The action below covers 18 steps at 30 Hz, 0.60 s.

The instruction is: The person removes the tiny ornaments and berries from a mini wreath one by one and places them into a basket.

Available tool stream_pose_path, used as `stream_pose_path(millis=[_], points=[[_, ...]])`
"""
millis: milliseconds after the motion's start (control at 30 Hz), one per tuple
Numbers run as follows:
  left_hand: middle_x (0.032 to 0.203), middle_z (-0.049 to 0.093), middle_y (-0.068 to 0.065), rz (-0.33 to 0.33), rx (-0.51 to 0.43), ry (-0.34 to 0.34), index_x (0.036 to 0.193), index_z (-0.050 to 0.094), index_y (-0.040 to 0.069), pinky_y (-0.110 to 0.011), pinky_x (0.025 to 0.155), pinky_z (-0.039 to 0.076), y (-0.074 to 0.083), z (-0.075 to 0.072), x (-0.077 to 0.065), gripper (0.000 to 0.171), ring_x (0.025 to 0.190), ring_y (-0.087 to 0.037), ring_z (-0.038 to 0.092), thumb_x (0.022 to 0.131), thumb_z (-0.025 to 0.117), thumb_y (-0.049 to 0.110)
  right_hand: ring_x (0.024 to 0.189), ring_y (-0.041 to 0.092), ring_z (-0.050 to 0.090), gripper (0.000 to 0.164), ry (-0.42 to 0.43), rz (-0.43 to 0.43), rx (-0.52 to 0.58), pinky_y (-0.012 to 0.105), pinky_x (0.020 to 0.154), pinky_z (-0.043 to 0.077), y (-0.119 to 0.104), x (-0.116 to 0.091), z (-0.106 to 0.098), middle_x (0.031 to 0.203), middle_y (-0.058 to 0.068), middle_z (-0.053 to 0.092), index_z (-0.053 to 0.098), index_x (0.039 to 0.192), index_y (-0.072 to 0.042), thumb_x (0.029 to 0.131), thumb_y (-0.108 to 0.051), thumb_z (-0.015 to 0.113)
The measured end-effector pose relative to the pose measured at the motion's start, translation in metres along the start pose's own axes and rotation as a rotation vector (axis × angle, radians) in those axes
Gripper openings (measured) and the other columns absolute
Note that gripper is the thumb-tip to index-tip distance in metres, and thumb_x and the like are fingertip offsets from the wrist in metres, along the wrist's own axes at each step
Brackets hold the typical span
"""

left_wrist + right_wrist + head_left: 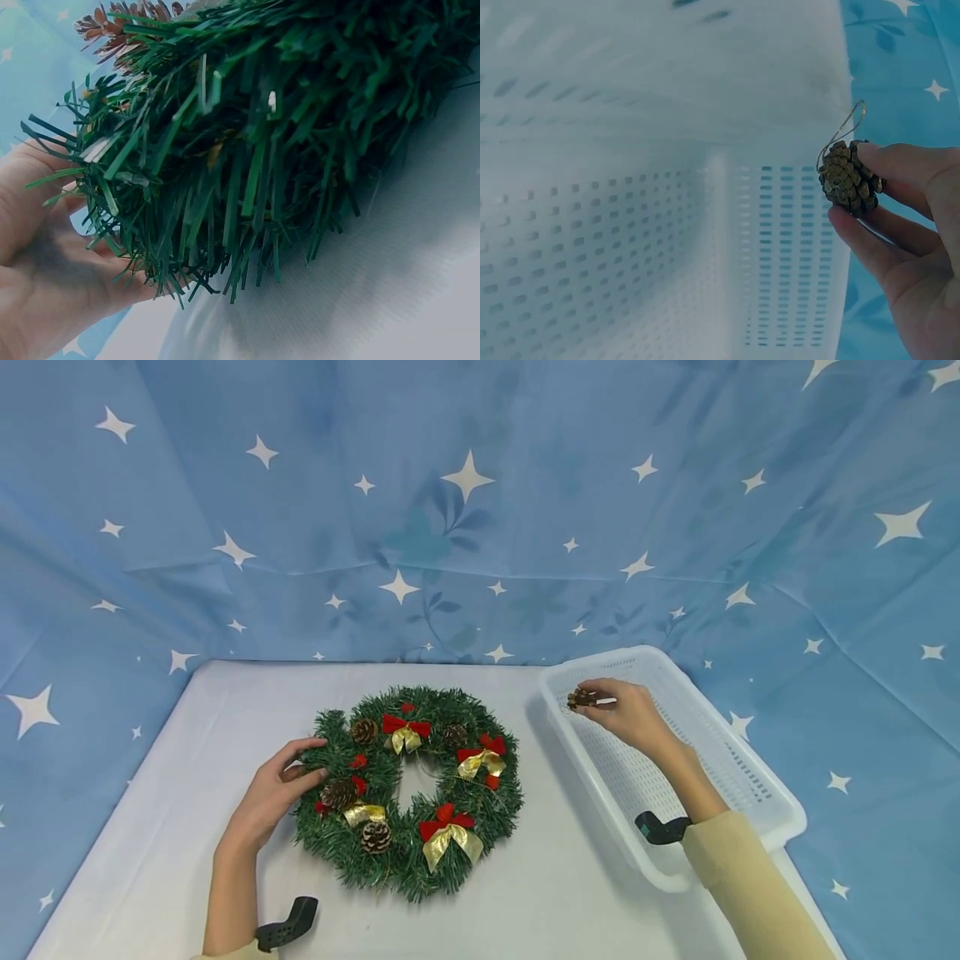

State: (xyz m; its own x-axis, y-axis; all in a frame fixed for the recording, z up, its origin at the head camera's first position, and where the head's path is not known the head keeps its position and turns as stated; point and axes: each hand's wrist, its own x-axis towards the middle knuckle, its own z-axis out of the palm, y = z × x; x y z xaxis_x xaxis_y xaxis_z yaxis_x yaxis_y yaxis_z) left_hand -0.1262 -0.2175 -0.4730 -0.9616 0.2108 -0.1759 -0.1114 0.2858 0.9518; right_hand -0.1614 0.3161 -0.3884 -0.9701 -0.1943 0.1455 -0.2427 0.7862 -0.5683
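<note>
A green Christmas wreath (480, 835) lies on the white table, dressed with red-and-gold bows, red berries and several pine cones. At its left side my left hand (266, 793) grips the outer edge, fingers and thumb spread around the greenery. The left wrist view shows the fingertips buried among the green needles (225, 165). Over the far end of the white basket (600, 793), my right hand (626, 714) pinches a small brown pine cone (847, 180) between thumb and fingers. A thin gold loop (859, 112) stands up from the cone.
The perforated plastic basket stands along the table's right side, to the right of the wreath. Blue cloth with white stars (465, 477) hangs behind the table (180, 793) and at both sides. A black wrist camera (288, 927) sits on each forearm.
</note>
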Motion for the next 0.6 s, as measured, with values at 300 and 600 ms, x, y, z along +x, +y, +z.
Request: stream_pose_path(millis=[300,600], points=[[0.170,0.014,-0.023,0.003,0.009,-0.001,0.156,0.041,0.013,-0.075,0.109,0.033,0.000,0.000,-0.001,0.062,0.150,-0.055,0.024,0.101,0.068,0.027,0.107,0.040,0.072,0.036,-0.038,0.013,-0.013,0.044,0.087,0.062,0.014,0.006,0.007,0.117,0.025,0.073,0.068,0.127,0.006,0.094,-0.008,0.075],[0.170,0.016,-0.022,0.007,0.014,0.004,0.156,0.042,0.013,-0.068,0.106,0.039,0.001,0.000,-0.001,0.062,0.147,-0.050,0.034,0.102,0.068,0.028,0.103,0.041,0.073,0.037,-0.065,0.033,-0.063,0.049,0.085,0.062,0.023,0.011,0.012,0.116,0.024,0.073,0.068,0.126,0.006,0.094,-0.010,0.075]])
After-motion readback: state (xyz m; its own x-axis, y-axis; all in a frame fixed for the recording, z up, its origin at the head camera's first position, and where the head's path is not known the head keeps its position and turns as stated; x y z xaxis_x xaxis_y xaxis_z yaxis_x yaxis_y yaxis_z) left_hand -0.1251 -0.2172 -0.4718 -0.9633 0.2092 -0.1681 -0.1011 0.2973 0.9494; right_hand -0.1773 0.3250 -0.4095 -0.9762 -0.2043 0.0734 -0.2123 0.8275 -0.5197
